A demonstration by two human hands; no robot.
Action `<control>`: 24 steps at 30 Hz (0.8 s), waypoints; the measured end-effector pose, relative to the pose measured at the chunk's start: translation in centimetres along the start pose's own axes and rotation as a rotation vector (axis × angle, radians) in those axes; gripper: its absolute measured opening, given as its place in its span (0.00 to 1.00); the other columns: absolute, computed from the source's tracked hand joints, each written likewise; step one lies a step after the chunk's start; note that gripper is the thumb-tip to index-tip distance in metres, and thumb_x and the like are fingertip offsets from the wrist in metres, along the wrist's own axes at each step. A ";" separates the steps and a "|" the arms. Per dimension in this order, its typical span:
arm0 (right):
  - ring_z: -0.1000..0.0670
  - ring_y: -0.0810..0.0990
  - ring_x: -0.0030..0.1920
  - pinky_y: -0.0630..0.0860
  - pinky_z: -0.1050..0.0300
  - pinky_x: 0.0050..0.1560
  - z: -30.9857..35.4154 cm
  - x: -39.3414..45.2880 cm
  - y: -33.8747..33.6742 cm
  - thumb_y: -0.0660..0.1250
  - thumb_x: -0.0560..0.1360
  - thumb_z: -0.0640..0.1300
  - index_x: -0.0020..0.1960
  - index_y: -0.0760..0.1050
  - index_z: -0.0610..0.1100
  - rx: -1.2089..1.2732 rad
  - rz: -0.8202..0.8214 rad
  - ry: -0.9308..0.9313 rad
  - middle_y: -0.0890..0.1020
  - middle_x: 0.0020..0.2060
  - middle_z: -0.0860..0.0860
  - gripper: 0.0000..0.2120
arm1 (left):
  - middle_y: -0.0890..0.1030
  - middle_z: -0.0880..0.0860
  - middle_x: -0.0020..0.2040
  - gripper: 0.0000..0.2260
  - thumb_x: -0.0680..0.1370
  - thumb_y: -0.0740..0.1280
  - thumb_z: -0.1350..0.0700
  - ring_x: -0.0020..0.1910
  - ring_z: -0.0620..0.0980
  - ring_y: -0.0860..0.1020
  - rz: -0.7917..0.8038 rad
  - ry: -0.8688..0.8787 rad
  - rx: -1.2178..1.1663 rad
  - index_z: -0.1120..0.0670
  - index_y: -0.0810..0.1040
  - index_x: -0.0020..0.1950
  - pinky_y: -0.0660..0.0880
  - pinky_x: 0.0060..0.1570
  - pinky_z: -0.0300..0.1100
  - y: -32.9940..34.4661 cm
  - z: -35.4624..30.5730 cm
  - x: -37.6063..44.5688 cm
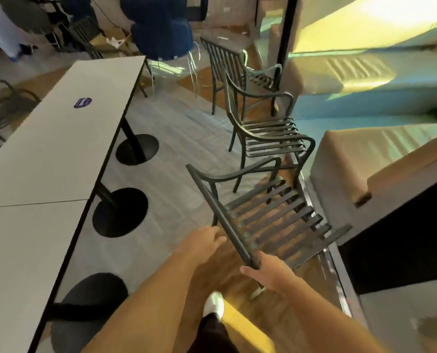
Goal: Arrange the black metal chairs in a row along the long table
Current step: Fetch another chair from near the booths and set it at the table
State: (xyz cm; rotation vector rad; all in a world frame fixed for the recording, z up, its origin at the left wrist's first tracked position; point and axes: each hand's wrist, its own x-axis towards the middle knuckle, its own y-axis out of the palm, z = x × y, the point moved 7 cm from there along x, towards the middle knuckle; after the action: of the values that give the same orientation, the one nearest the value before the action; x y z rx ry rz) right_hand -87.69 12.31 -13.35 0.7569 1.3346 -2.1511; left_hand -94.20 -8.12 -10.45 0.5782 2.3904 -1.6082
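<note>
A black metal chair (pixel 268 212) stands tilted in front of me, its slatted seat facing right. My right hand (pixel 268 273) grips the near end of its top back rail. My left hand (pixel 207 242) touches the rail's left side; its fingertips are hidden behind the rail. Two more black metal chairs stand beyond it, one in the middle (pixel 263 131) and one farther back (pixel 237 72). The long white table (pixel 46 154) runs along the left, several steps from the chairs.
Black round table bases (pixel 120 212) sit on the floor under the table edge. Beige sofa blocks (pixel 380 161) and a dark cabinet (pixel 403 238) line the right. Another black chair (pixel 1 110) stands left of the table. A blue chair (pixel 161 29) stands at the far end.
</note>
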 end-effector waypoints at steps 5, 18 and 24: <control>0.47 0.80 0.54 0.80 0.50 0.55 2.9 4.5 -0.7 0.64 0.73 0.72 0.72 0.68 0.50 0.062 -0.009 0.112 0.79 0.58 0.50 0.36 | 0.65 0.54 0.79 0.37 0.77 0.66 0.32 0.78 0.55 0.61 0.171 0.165 0.108 0.49 0.65 0.80 0.64 0.74 0.54 -2.8 1.2 7.9; 0.43 0.78 0.65 0.77 0.48 0.62 4.8 10.2 0.9 0.66 0.81 0.47 0.77 0.62 0.48 0.169 -0.098 0.348 0.75 0.67 0.47 0.26 | 0.70 0.51 0.77 0.34 0.76 0.73 0.43 0.79 0.54 0.61 0.361 0.447 0.657 0.44 0.65 0.80 0.43 0.79 0.58 -1.7 4.0 19.6; 0.44 0.80 0.59 0.78 0.51 0.58 4.5 10.4 1.1 0.64 0.82 0.44 0.66 0.73 0.47 0.198 -0.136 0.379 0.80 0.60 0.48 0.12 | 0.77 0.49 0.69 0.17 0.82 0.66 0.49 0.72 0.54 0.70 0.302 0.409 0.816 0.43 0.76 0.71 0.58 0.76 0.54 -2.0 3.1 21.2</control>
State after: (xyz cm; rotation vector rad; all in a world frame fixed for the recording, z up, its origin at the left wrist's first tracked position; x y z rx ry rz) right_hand -95.33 6.54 -19.49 1.2354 1.4002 -2.3539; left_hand -114.29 -7.22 -17.94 1.4380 1.6256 -2.4531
